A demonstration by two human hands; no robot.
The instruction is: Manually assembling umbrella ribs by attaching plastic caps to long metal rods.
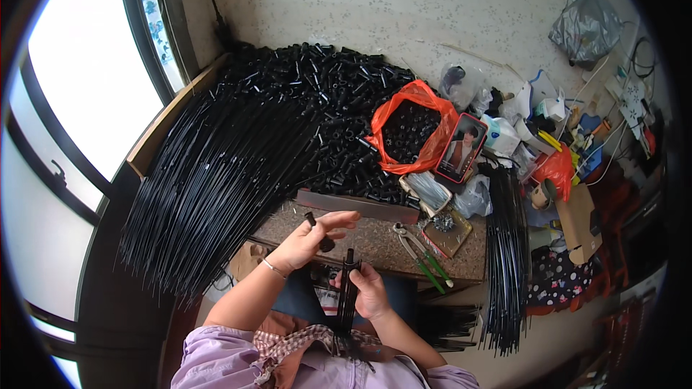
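Note:
A short black tube with a wider end lies across the palm of my left hand, held under the thumb while the other fingers stretch to the right. Just right of it and lower, my right hand is closed round a bundle of thin black rods. The bundle stands roughly lengthwise to me, its upper tip below my left fingers and its lower end over my lap. The two hands are apart. What the right fingertips press behind the rods is hidden.
Long thin black rods and loose black tubes heap the table. Around the right side are a red plastic bag of small black parts, a phone, green-handled pliers, a tray of small metal parts and more rods.

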